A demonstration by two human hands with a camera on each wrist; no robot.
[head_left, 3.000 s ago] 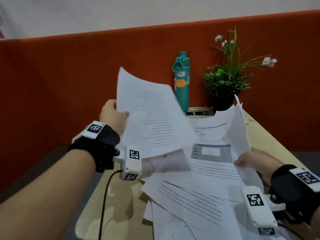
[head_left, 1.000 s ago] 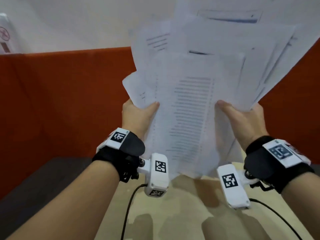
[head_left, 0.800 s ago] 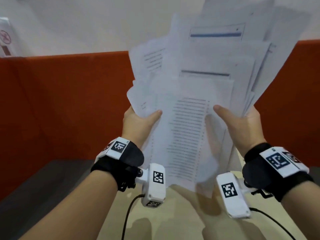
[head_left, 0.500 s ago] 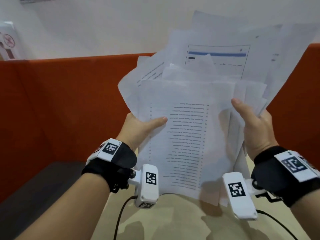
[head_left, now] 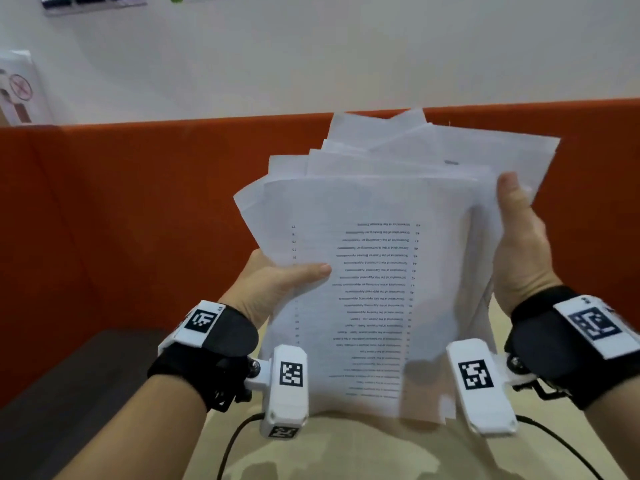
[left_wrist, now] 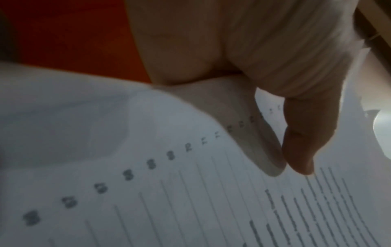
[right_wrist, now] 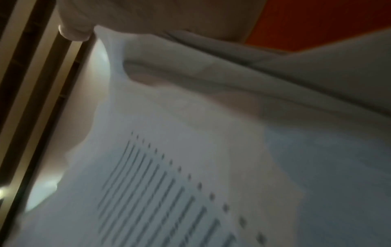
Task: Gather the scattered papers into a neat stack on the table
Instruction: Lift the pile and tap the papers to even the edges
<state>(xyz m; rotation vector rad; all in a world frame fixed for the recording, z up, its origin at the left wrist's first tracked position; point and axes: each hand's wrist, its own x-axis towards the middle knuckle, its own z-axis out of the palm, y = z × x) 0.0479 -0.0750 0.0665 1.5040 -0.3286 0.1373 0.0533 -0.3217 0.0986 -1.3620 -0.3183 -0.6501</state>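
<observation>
Lowered and drawn together since the half-second-old view, the papers (head_left: 377, 271) are now seen as a tighter bundle, where a wide fan had been spread above the partition line. Held upright in mid-air over the table (head_left: 346, 452), the bundle is turned with its printed face toward the camera, text upside down; the top edges at 12 o'clock are still staggered, so squaring is judged unfinished. Its lower edge hangs just above the table, apparently so that the sheets can be tapped level.

An orange partition (head_left: 121, 220) is seen behind, from 9 to 3 o'clock, with a pale wall above it and the tan table surface at 6 o'clock.

At 3 o'clock of the bundle, the right hand (head_left: 519, 251) is wrapped round the side edge, thumb up along the front, a closed grip on the sheets. At 9 o'clock, the left hand (head_left: 277, 282) is clamped on the opposite edge, thumb (left_wrist: 300, 147) laid flat across the print, fingers hidden behind. The sides are thus pressed inward from both flanks.
</observation>
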